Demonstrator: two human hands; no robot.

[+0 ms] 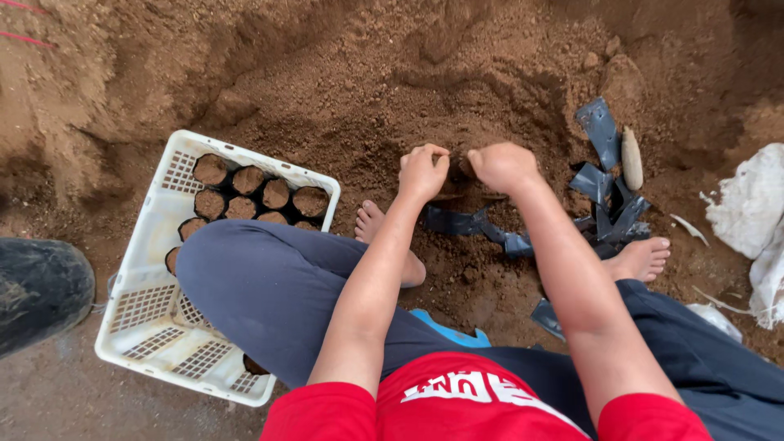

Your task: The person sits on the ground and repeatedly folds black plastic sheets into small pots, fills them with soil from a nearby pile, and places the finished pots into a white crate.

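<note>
Soft, even daylight falls over the soil heap (425, 90); nothing glares, though the white crate (155, 327) and the white sack (755, 204) at the right edge are the brightest spots; shadows are faint and diffuse, deepest in the hollows of the dirt at the upper corners; focus is sharp in the middle; the wide lens bends and stretches the frame's edges.
</note>
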